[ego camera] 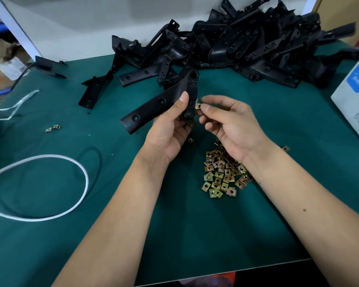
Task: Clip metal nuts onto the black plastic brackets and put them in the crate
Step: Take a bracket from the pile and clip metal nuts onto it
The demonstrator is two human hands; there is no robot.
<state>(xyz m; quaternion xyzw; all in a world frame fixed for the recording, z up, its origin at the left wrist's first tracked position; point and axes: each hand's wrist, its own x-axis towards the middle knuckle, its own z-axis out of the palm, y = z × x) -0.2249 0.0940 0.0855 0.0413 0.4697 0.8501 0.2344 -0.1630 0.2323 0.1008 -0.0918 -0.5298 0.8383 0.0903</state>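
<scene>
Pinching a metal nut (197, 106) in your right hand (232, 123), you hold it just right of the bracket (160, 104) gripped upright-tilted by your left hand (170, 129).

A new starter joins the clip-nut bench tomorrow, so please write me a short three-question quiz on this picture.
1. Multiple choice: what does the right hand pinch? A) a white cable B) a metal nut C) a black bracket
2. True or false: the left hand holds a black bracket above the green mat.
3. Fill in: the heap of loose nuts lies on the mat, partly under the ____ forearm.

Key
1. B: the nut is at the bracket's edge.
2. True.
3. Right.
</scene>
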